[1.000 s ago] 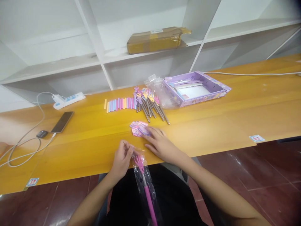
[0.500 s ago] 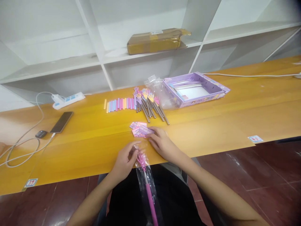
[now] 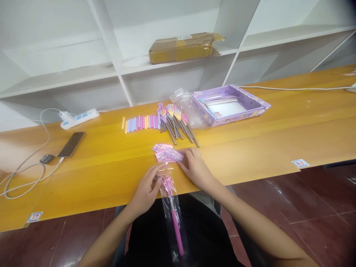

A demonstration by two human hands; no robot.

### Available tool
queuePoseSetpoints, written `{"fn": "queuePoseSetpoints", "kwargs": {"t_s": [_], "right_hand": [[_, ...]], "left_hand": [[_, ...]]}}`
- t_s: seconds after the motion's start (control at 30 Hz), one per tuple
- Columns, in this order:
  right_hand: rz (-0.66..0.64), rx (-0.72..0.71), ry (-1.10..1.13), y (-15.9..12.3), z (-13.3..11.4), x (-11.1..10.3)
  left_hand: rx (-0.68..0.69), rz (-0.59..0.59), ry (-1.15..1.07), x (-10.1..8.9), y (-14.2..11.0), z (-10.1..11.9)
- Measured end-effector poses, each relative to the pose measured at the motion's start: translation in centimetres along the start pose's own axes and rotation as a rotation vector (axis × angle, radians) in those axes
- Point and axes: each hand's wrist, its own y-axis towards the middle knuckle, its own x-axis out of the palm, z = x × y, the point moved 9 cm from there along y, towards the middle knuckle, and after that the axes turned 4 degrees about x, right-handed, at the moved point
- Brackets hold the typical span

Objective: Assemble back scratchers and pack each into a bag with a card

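My left hand (image 3: 147, 187) pinches the top of a clear plastic bag (image 3: 170, 207) that holds a pink hand-shaped stick (image 3: 174, 217); the bag hangs over the table's near edge toward my lap. My right hand (image 3: 196, 167) rests on the table with its fingertips on a small pile of pink and purple cards (image 3: 167, 152). Its fingers look curled on the top card. Beyond the cards lies a bundle of hand-topped sticks (image 3: 176, 124) and a row of pastel tubes (image 3: 140, 123).
A purple open box (image 3: 260, 104) and crumpled clear bags (image 3: 185, 102) sit at the back of the yellow table (image 3: 264, 137). A phone (image 3: 71, 144), cables and a power strip (image 3: 79, 118) lie at the left. White shelves behind hold a brown parcel (image 3: 183, 47).
My left hand has moved the bagged stick up and forward onto the table edge. My right hand has slid slightly right and gathered a card from the pile.
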Motion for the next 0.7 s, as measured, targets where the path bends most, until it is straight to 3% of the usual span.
{"fn": "queuePoseSetpoints", "kwargs": {"t_s": [0.23,0.4,0.6,0.7], "right_hand": [[-0.027,0.022,0.102,0.1,0.0,-0.3],[-0.008,0.028,0.183,0.1,-0.2,-0.7],[0.156,0.01,0.404,-0.2,-1.7,-3.4],[0.13,-0.048,0.481,0.7,-3.6,-4.1]], "left_hand": [[0.08,0.025,0.036,-0.4,0.0,0.5],[0.054,0.036,-0.148,0.0,-0.6,-0.1],[0.055,0.091,-0.276,-0.3,-0.7,-0.4],[0.051,0.082,-0.326,-0.5,0.0,0.0]]}}
